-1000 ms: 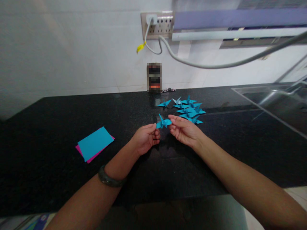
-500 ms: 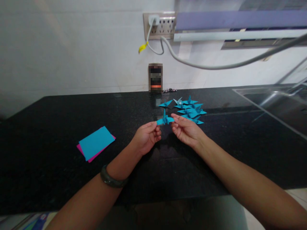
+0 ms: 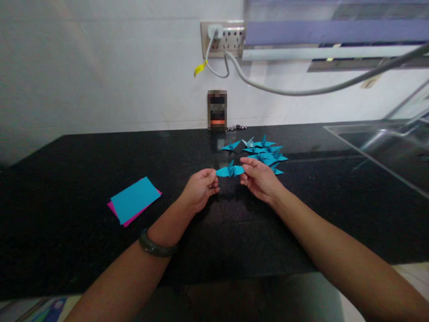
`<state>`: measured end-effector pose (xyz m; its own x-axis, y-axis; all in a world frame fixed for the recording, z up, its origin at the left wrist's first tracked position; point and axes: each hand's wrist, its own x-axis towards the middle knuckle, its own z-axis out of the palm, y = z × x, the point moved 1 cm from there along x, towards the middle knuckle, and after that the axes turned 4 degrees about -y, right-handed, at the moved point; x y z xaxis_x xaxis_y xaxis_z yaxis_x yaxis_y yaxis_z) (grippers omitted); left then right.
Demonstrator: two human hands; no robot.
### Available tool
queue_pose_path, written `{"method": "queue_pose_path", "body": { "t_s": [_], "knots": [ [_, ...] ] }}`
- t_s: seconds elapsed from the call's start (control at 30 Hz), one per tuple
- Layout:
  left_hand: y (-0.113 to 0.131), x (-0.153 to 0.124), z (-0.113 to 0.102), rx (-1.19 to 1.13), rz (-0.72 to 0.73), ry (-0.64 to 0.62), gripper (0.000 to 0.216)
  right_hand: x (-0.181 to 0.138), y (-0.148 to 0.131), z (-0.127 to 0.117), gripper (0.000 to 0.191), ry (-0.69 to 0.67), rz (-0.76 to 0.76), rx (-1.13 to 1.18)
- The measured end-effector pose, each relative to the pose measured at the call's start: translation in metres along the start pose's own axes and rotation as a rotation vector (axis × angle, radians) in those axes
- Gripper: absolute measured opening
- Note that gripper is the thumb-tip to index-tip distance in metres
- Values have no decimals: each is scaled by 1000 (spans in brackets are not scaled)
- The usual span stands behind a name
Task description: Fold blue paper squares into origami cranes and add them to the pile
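A blue origami crane [image 3: 231, 170] is stretched between my two hands above the dark counter. My left hand [image 3: 200, 188] pinches the tip of its left wing between thumb and fingers. The other wing tip is pinched by my right hand [image 3: 259, 179]. Its folded middle rises between the flattened wings. Just beyond, several folded blue cranes [image 3: 264, 152] sit in a cluster, partly covered by my right hand. One blue crane [image 3: 231, 146] rests apart to the left of that group, and a paler crane [image 3: 248, 142] stands at the cluster's back.
Blue paper sheets [image 3: 136, 200] lie over pink paper [image 3: 110, 205] on the left of the black counter [image 3: 67, 179]. A blurred-out upright object [image 3: 217, 110] leans at the wall beside a beaded string [image 3: 237, 128]. A sink [image 3: 385, 143] is at right; a grey cable [image 3: 295, 93] hangs above.
My left hand has shifted slightly left, pulling the crane's wings wider and flatter. Its upright points now sit lower. The right hand has hardly moved.
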<state>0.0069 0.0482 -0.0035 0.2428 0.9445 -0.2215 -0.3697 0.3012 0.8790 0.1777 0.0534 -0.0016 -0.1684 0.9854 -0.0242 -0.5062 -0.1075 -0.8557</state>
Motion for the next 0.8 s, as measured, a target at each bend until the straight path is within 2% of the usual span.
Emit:
{"method": "queue_pose_path", "body": {
  "t_s": [0.27,0.53,0.8],
  "knots": [
    [1,-2,2,-9,-26,5,14,1,0,1,28,49,25,-14],
    [1,0,2,-28,-70,81,19,1,-3,-1,33,124,-13,-112],
    [-1,3,0,-34,-65,90,19,1,-3,-1,33,137,-28,-134]
  ]
}}
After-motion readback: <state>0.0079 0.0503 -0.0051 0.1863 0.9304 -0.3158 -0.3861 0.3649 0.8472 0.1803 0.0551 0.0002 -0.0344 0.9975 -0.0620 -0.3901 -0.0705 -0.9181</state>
